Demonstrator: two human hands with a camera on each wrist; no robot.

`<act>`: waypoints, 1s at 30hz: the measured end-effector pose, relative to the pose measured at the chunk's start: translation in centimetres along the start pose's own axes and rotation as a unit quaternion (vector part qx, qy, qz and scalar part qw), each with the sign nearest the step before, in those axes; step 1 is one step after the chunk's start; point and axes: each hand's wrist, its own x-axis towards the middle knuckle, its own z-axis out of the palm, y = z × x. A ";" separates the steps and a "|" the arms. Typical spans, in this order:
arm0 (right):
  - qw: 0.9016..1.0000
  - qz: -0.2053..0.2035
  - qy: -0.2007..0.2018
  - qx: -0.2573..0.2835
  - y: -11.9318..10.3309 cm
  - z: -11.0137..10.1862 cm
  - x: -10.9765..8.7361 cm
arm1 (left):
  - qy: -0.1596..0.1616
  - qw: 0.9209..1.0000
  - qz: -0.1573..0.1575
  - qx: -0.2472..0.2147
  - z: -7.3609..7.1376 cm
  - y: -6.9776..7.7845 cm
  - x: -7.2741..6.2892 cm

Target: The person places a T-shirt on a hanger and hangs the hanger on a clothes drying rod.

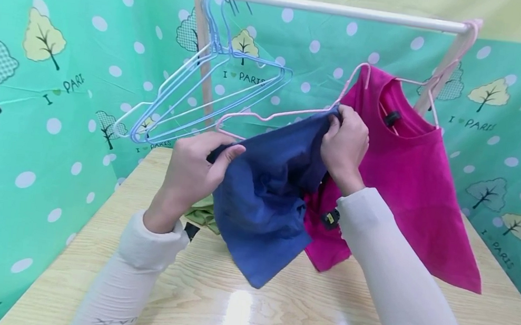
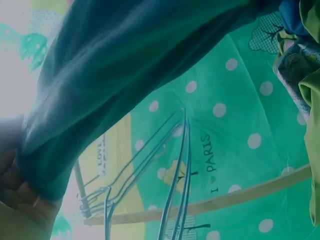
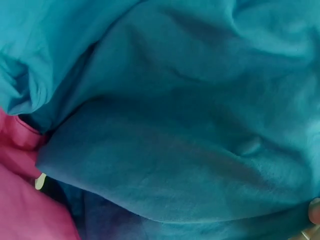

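Observation:
A dark blue garment (image 1: pixel 255 209) hangs in folds between the two hands; its exact kind is hard to tell. My left hand (image 1: pixel 195 169) pinches its upper left edge beside the end of a pink hanger (image 1: pixel 294 112). Near that hanger's neck, my right hand (image 1: pixel 346 140) grips the garment's upper edge. The hanger's hook points up, free of the rail, and its right part is hidden by the cloth and hand. In the right wrist view the blue cloth (image 3: pixel 190 150) fills most of the picture, with a fingertip at the right edge.
A magenta shirt (image 1: pixel 410 189) hangs at right from another pink hanger (image 1: pixel 463 51) on the white rail (image 1: pixel 343 9). Several blue hangers (image 1: pixel 216 36) hang at the rail's left end. Green cloth (image 1: pixel 202 214) lies on the wooden table (image 1: pixel 198 304) behind the left wrist.

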 end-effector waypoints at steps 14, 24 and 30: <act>0.998 -0.053 -0.027 -0.025 1.4 -0.1 0.2 | 0.077 0.993 0.080 0.047 -0.6 0.0 0.1; 0.995 -0.084 -0.035 -0.039 2.3 -0.1 0.4 | 0.071 0.990 0.116 0.045 -0.5 0.6 0.2; 0.994 -0.100 -0.034 -0.041 3.1 0.1 0.2 | 0.010 0.989 0.140 0.047 -0.8 0.5 0.0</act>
